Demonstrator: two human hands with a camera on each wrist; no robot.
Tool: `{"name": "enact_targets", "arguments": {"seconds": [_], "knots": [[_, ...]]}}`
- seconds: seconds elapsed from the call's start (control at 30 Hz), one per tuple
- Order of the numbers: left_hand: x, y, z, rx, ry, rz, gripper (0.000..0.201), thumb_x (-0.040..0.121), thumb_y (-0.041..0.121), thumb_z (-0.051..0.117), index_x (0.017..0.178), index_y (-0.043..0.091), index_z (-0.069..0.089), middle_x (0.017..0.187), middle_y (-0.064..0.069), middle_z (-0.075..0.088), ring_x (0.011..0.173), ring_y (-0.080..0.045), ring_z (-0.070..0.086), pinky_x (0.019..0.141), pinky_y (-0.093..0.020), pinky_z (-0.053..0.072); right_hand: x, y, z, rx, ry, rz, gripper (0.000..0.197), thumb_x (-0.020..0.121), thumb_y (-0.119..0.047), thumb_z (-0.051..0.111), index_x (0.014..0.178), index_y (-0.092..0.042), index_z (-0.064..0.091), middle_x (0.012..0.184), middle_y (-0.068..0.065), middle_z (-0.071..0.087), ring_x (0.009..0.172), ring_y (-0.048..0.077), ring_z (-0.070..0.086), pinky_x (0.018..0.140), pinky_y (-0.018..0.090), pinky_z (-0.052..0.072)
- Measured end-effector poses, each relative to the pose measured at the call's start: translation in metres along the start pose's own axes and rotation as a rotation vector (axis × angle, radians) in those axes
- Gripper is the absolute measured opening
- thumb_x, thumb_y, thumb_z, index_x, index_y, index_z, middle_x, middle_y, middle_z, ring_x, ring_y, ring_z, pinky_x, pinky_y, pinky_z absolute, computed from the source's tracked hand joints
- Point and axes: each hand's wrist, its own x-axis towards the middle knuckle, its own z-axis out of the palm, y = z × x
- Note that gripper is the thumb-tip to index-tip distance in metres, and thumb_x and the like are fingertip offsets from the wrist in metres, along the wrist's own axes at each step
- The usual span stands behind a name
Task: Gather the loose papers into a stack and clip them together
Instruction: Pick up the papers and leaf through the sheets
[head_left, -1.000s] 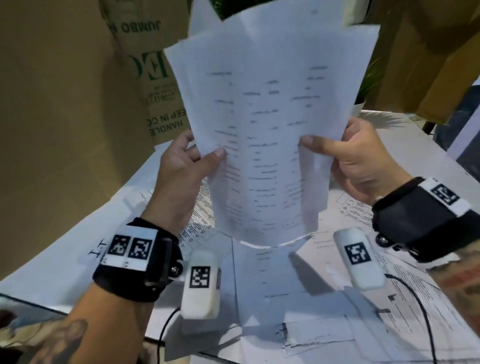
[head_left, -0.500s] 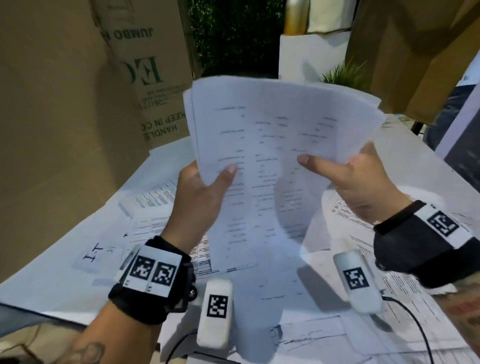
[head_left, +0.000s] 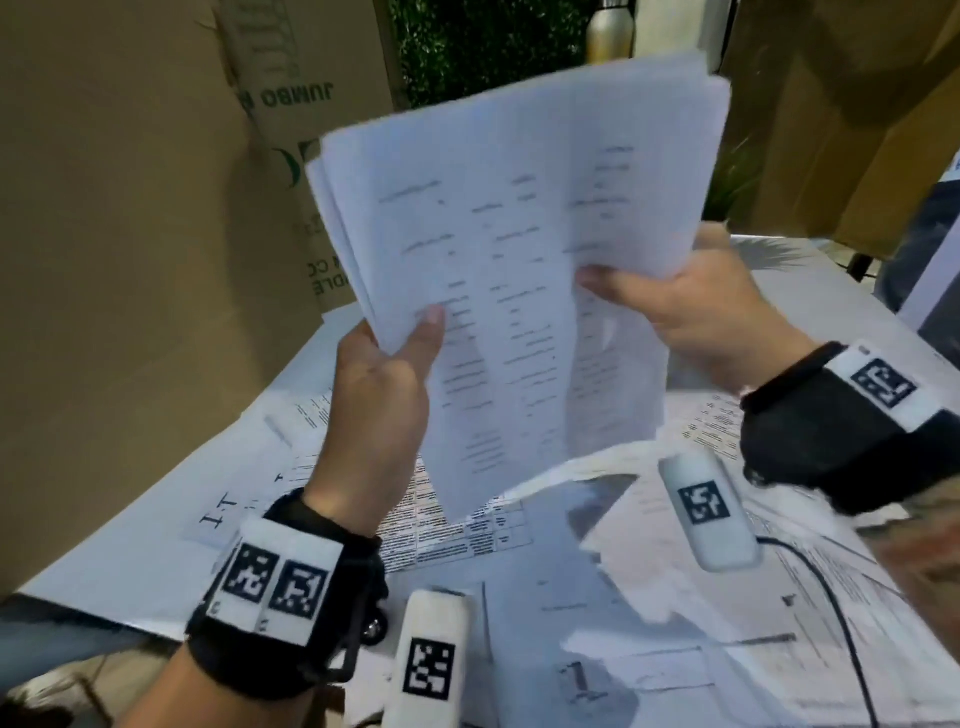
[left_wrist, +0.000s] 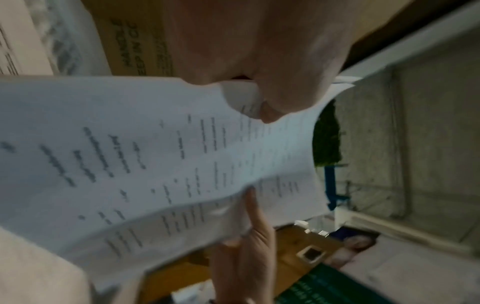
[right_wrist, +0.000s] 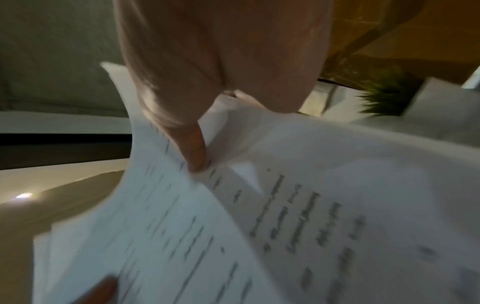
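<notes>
Item 1, sheaf of papers (head_left: 519, 260): several white printed sheets, held upright in the air above the table (head_left: 130, 551), top edge tilted to the right; the edges are not squared, and at the left side the sheets fan slightly apart. Print is blurred and cannot be read. The lower corner hangs free over the sheets below.

Item 2, left hand (head_left: 374, 395): grips the sheaf at its lower left edge, thumb pressed on the front face, fingers behind the paper. The left wrist view shows the thumb on the printed side with the sheet curving away from it.

Item 3, right hand (head_left: 696, 306): grips the sheaf at its right edge, thumb laid across the front, fingers curled behind. The right wrist view shows the thumb tip pressing into the paper, which buckles around it.

Item 4, loose sheets (head_left: 675, 623): more printed pages lying flat and overlapping across the table beneath both hands, some with tables of text.

Item 5, wrist bands: a black strap with square black-and-white markers on each wrist, and a white marked unit (head_left: 431, 660) under each.

Item 6, cardboard boxes (head_left: 104, 260): brown, standing at the far left edge of the table, one with green lettering.

Item 7, black cable (head_left: 841, 613): runs over the sheets at the right
</notes>
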Motion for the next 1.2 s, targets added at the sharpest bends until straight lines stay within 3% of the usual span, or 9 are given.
{"name": "enact_targets", "arguments": {"seconds": [0.13, 0.3, 0.4, 0.53, 0.63, 0.83, 1.0, 1.13, 1.2], "knots": [[-0.031, 0.014, -0.015, -0.367, -0.03, -0.244, 0.029, 0.103, 0.018, 0.045, 0.116, 0.018, 0.072, 0.117, -0.001, 0.077, 0.11, -0.021, 0.072, 0.081, -0.036, 0.061, 0.053, -0.042, 0.013, -0.224, -0.4, 0.03, 0.032, 0.083, -0.014, 0.078, 0.113, -0.004, 0.071, 0.105, 0.01, 0.076, 0.091, 0.012, 0.073, 0.085, 0.028, 0.059], [-0.096, -0.03, -0.021, -0.375, 0.077, -0.761, 0.034, 0.102, 0.022, 0.042, 0.122, 0.003, 0.062, 0.101, -0.023, 0.077, 0.079, -0.039, 0.077, 0.048, -0.038, 0.059, 0.085, 0.002, 0.087, -0.684, -0.798, 0.139, 0.036, 0.076, -0.029, 0.084, 0.108, -0.014, 0.074, 0.109, 0.006, 0.077, 0.097, 0.023, 0.073, 0.091, 0.04, 0.058], [-0.105, -0.046, -0.025, -0.43, 0.108, -0.933, 0.035, 0.105, 0.024, 0.037, 0.113, 0.003, 0.064, 0.088, -0.023, 0.078, 0.066, -0.036, 0.077, 0.041, -0.034, 0.057, 0.07, 0.047, 0.133, -0.793, -0.99, 0.138, 0.045, 0.079, -0.022, 0.082, 0.12, -0.012, 0.065, 0.111, 0.002, 0.07, 0.083, 0.012, 0.066, 0.062, 0.003, 0.048], [-0.101, -0.055, -0.033, -0.526, 0.139, -1.038, 0.038, 0.107, 0.025, 0.032, 0.115, 0.003, 0.062, 0.088, -0.022, 0.078, 0.064, -0.037, 0.077, 0.042, -0.036, 0.058, 0.051, 0.086, 0.161, -0.925, -0.997, 0.247, 0.04, 0.074, -0.028, 0.083, 0.108, -0.014, 0.069, 0.094, 0.0, 0.07, 0.077, 0.019, 0.064, 0.06, 0.021, 0.048], [-0.101, -0.061, -0.038, -0.517, 0.125, -1.026, 0.039, 0.108, 0.026, 0.031, 0.114, 0.004, 0.063, 0.094, -0.02, 0.079, 0.071, -0.035, 0.078, 0.05, -0.038, 0.062, 0.05, 0.096, 0.164, -0.901, -0.969, 0.266, 0.051, 0.073, -0.027, 0.083, 0.119, -0.012, 0.065, 0.105, 0.004, 0.073, 0.096, 0.023, 0.07, 0.084, 0.035, 0.057], [-0.102, -0.063, -0.042, -0.44, 0.161, -0.907, 0.03, 0.105, 0.023, 0.041, 0.115, 0.01, 0.065, 0.104, -0.01, 0.079, 0.084, -0.027, 0.077, 0.064, -0.034, 0.058, 0.055, 0.059, 0.131, -0.758, -0.834, 0.128, 0.027, 0.073, -0.022, 0.083, 0.097, -0.019, 0.072, 0.097, -0.001, 0.075, 0.091, 0.022, 0.07, 0.081, 0.036, 0.058], [-0.069, -0.039, -0.049, -0.353, 0.364, -0.445, 0.016, 0.09, 0.004, 0.058, 0.086, 0.02, 0.062, 0.081, 0.0, 0.066, 0.068, -0.012, 0.055, 0.064, -0.025, 0.039, 0.045, 0.003, 0.057, -0.162, -0.483, 0.061, 0.037, 0.076, -0.005, 0.081, 0.11, -0.016, 0.072, 0.108, -0.004, 0.077, 0.099, 0.009, 0.073, 0.084, 0.029, 0.06], [-0.029, -0.012, -0.048, -0.164, 0.36, -0.111, 0.065, 0.065, 0.024, 0.08, 0.121, 0.022, 0.046, 0.123, -0.001, 0.057, 0.106, -0.012, 0.059, 0.082, -0.024, 0.04, 0.021, -0.015, 0.006, 0.147, -0.119, -0.047, 0.057, 0.073, -0.003, 0.078, 0.126, 0.008, 0.059, 0.109, -0.004, 0.077, 0.102, 0.017, 0.073, 0.086, 0.03, 0.058], [-0.012, -0.004, -0.037, -0.177, 0.118, -0.081, 0.072, 0.07, 0.027, 0.079, 0.131, 0.017, 0.044, 0.129, -0.004, 0.06, 0.111, -0.017, 0.06, 0.089, -0.027, 0.042, 0.008, -0.016, -0.012, 0.204, 0.015, -0.086, 0.066, 0.071, -0.005, 0.08, 0.129, 0.013, 0.053, 0.121, 0.012, 0.072, 0.112, 0.027, 0.07, 0.094, 0.039, 0.056]]}}
